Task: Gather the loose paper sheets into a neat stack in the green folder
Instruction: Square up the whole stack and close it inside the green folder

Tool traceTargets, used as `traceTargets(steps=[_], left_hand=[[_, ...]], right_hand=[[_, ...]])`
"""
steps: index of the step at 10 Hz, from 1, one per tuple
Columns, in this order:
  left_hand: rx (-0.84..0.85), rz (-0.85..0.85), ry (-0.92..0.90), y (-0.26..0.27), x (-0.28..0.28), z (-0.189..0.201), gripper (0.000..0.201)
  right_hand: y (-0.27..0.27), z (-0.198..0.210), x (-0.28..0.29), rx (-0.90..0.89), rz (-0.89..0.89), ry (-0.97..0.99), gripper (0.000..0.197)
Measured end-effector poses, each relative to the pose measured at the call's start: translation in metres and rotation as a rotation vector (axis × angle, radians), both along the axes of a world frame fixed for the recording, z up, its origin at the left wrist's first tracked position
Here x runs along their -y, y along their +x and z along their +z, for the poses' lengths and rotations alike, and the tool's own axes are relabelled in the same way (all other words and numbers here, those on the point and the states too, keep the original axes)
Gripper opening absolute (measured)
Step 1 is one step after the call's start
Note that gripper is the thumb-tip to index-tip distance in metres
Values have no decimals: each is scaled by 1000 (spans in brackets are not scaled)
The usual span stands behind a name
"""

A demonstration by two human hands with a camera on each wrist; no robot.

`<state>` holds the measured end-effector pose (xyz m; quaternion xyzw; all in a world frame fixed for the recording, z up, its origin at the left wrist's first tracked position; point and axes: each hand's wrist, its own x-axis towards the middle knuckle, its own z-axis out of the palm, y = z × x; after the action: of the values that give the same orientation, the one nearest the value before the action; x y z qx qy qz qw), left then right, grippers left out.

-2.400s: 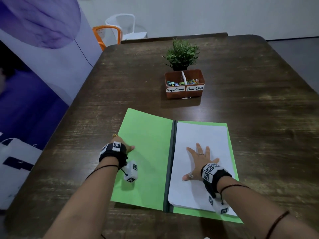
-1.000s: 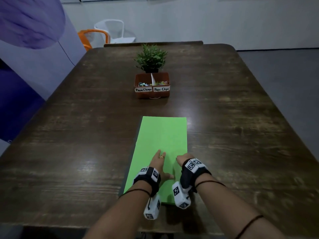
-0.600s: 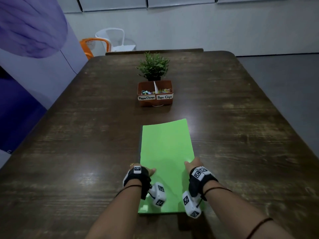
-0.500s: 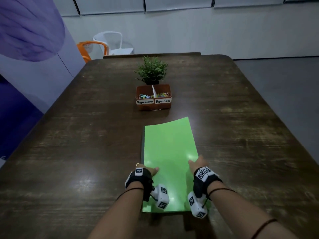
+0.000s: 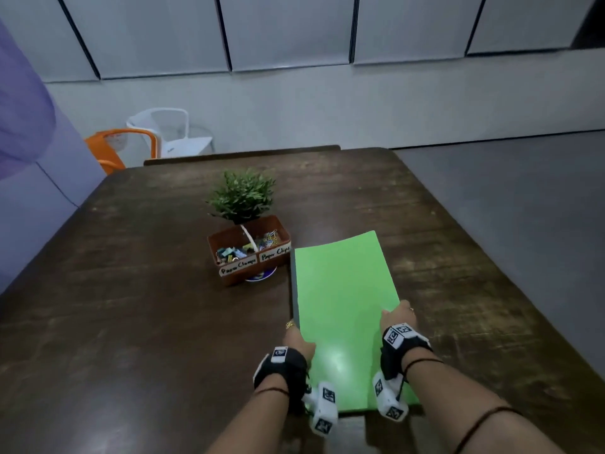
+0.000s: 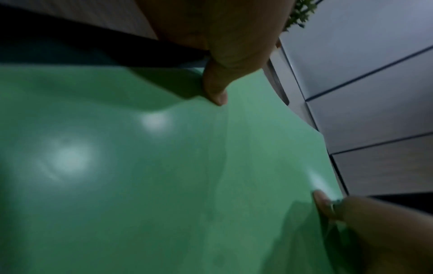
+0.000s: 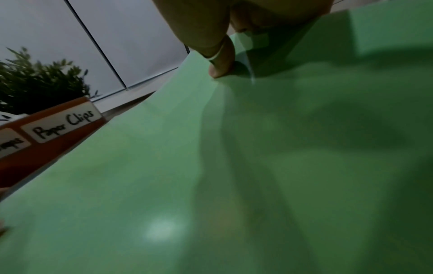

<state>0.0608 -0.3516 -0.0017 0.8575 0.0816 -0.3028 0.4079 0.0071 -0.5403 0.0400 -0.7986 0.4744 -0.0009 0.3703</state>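
The green folder (image 5: 343, 309) is closed, so the paper sheets inside are hidden. It is held above the dark wooden table (image 5: 131, 322), its far end near the orange box. My left hand (image 5: 296, 339) grips the folder's left spine edge, thumb on top of the cover (image 6: 164, 166). My right hand (image 5: 397, 317) grips the right edge, with its thumb pressed on the green cover (image 7: 234, 166). Both hands sit at the near half of the folder.
An orange box (image 5: 250, 253) labelled Paper Clamps and Paper Clips stands just left of the folder's far corner, with a small potted plant (image 5: 242, 196) behind it. Orange and white chairs (image 5: 154, 139) stand beyond the table's far left corner. Grey floor lies to the right.
The folder was open with white sheets on its right half; it is now closed. Both hands moved to grip its side edges, and it has moved away from me, toward the orange box.
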Motion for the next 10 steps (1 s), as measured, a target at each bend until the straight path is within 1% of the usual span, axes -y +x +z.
traceTargets(steps=[1, 2, 3, 4, 5, 6, 7, 8, 9, 10], left_hand=[[91, -7, 76, -5, 21, -11, 81], [144, -54, 93, 8, 35, 5, 79], [154, -108, 149, 32, 49, 16, 78], [161, -228, 223, 56, 58, 19, 73], [175, -327, 364, 74, 57, 20, 77], [341, -392, 508, 95, 47, 26, 74], [553, -347, 612, 121, 35, 33, 92], [577, -358, 679, 146, 22, 34, 120], [521, -339, 636, 159, 8, 29, 120], [542, -360, 648, 163, -3, 22, 108]], right_hand=[[19, -7, 20, -65, 26, -50, 38], [34, -13, 39, -75, 45, -63, 36], [52, -18, 55, -48, 34, -75, 33], [72, -21, 67, -27, 65, -68, 33], [90, -24, 74, -23, 103, -56, 36], [100, -29, 71, -94, 135, -101, 51], [103, -32, 58, -186, 208, -191, 71], [102, -36, 43, -328, 353, -168, 102], [101, -40, 36, -470, 463, -83, 124], [101, -41, 37, -493, 470, -41, 126]])
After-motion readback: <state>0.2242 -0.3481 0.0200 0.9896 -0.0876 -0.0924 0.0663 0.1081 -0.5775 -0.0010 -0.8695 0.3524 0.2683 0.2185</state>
